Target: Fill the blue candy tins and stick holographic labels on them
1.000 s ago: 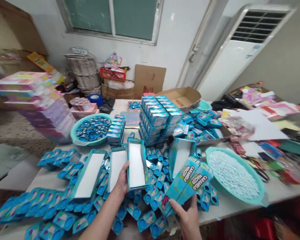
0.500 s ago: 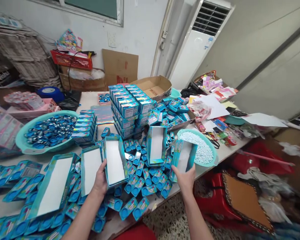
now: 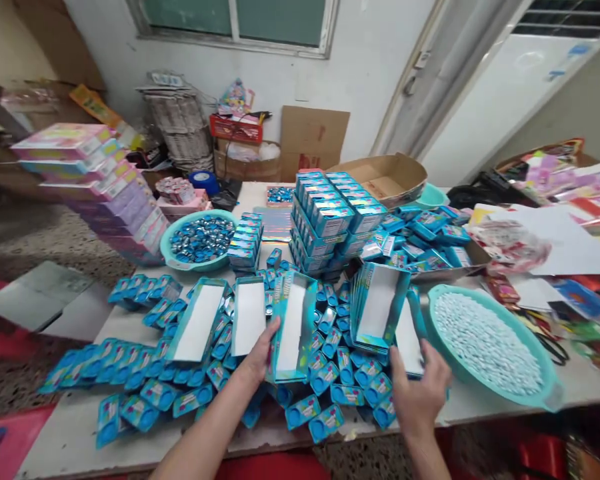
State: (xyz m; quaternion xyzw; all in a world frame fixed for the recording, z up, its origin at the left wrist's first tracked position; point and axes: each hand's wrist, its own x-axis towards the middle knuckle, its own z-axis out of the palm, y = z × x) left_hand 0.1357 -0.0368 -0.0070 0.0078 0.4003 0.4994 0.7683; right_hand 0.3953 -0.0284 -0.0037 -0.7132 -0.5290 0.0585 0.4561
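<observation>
My left hand (image 3: 261, 357) grips the left edge of an open-topped blue cardboard tray (image 3: 291, 333) with a white inside; its left side shows doubled edges. My right hand (image 3: 423, 383) has thumb and fingers apart at the lower end of another blue tray (image 3: 409, 337), beside a stack of nested trays (image 3: 377, 307). Two more trays stand to the left, a narrow tray (image 3: 249, 317) and a wider tray (image 3: 200, 323). Beneath and around them lie many small blue packs (image 3: 325, 377) with round recesses.
Filled blue boxes (image 3: 325, 213) are stacked at the back. A teal basin of pale pellets (image 3: 485, 340) stands right, a basin of blue-silver pieces (image 3: 203, 240) left. A carton of loose blue boxes (image 3: 433, 237) sits behind the right hand. Pink boxes (image 3: 105, 193) are piled at far left.
The view has swung left. My right hand has loosened from the tray it held, which now sits against the right side of the stack. My left hand still grips its tray.
</observation>
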